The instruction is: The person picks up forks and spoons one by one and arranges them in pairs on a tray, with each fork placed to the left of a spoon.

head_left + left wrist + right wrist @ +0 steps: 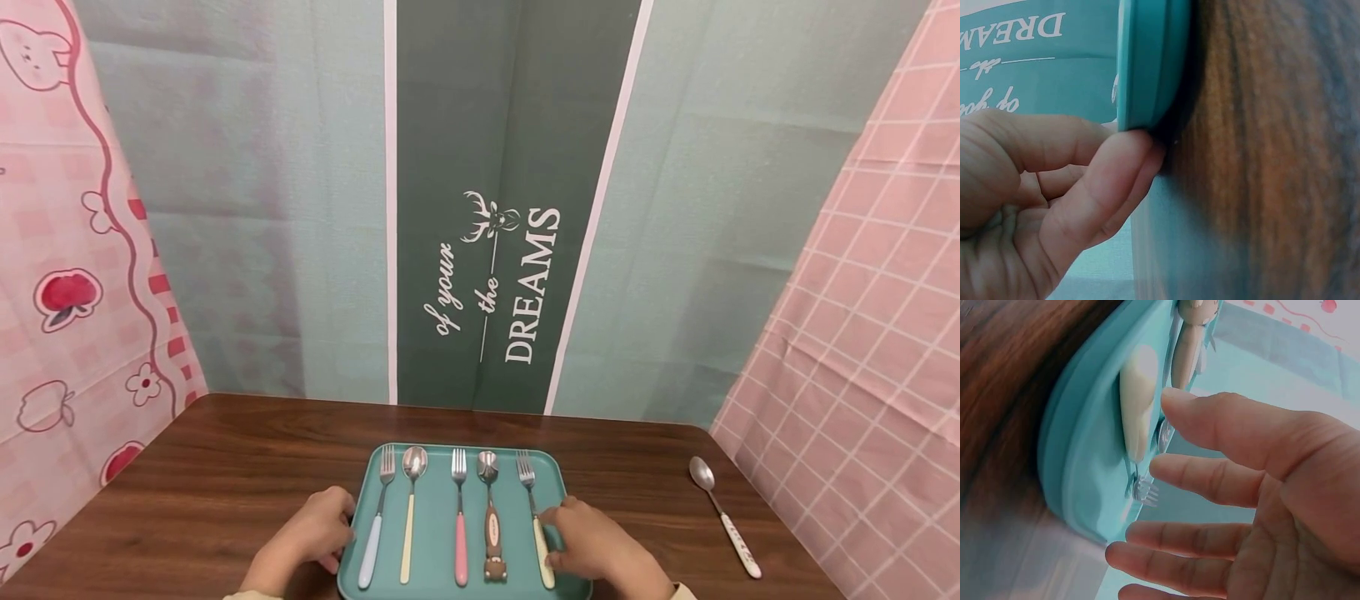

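Note:
A teal tray [438,533] bears a row of cutlery. My left hand [321,527] is at its left side; in the left wrist view the curled fingers and thumb [1107,181] grip the tray's edge. My right hand [588,537] hovers at the right side over a fork with a cream handle [543,554]. Its fingers are spread around that handle [1138,403], with a gap showing in the right wrist view. Further left lie a brown bear-handled spoon [492,533], a pink-handled fork [461,550], a yellow-handled spoon [407,533] and a light-blue-handled fork [371,550].
A spoon with a patterned white handle [738,542] lies on the brown wooden table [637,467], right of the tray. Behind the table hangs a green cloth [480,125] with printed words. Pink cloths [877,250] flank both sides.

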A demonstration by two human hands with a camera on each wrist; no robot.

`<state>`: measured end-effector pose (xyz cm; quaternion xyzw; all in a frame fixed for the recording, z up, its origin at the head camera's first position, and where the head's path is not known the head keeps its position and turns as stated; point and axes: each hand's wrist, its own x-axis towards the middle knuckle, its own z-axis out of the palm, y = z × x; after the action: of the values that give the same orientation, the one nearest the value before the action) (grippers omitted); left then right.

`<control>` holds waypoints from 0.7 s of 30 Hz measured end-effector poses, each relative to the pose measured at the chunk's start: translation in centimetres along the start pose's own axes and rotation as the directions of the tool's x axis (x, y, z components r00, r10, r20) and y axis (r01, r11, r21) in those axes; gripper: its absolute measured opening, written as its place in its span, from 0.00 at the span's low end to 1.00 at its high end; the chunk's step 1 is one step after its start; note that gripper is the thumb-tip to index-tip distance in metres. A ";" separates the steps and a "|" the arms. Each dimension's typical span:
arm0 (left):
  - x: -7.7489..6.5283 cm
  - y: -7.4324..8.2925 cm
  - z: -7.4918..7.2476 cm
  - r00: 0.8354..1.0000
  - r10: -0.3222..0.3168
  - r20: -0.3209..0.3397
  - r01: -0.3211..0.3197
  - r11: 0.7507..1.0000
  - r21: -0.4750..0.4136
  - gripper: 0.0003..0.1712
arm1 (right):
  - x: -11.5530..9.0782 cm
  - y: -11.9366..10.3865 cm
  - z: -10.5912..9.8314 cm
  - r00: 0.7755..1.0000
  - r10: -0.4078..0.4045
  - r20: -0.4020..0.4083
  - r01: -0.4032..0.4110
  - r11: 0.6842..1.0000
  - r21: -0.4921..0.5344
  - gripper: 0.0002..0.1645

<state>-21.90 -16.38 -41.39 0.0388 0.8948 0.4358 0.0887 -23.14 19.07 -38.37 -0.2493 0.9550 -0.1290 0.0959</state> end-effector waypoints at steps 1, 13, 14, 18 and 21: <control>0.0 0.0 0.0 1.000 -0.002 -0.001 0.002 1.000 0.001 0.08 | -0.1 0.1 -0.1 1.000 -0.004 -0.007 0.004 1.000 -0.005 0.26; 0.2 0.0 0.1 1.000 -0.012 0.010 0.012 1.000 0.001 0.10 | -1.4 3.2 -1.0 1.000 0.024 -0.012 -0.023 0.996 0.084 0.25; 0.2 0.0 0.1 1.000 -0.010 0.009 0.010 1.000 -0.002 0.10 | -1.5 3.6 -1.1 1.000 0.026 -0.012 -0.024 0.995 0.099 0.25; 0.2 0.0 0.1 1.000 -0.018 0.012 0.018 1.000 -0.003 0.09 | -1.9 5.2 -1.2 0.998 0.054 -0.026 -0.051 0.992 0.117 0.24; 0.2 -0.1 0.2 1.000 -0.010 0.018 0.010 1.000 -0.008 0.09 | -2.3 6.3 -1.2 0.994 0.098 -0.054 -0.091 0.989 0.112 0.23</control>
<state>-22.10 -16.32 -41.62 0.0378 0.8924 0.4385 0.0991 -24.30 25.74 -38.83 -0.1943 0.9596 -0.1837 0.0872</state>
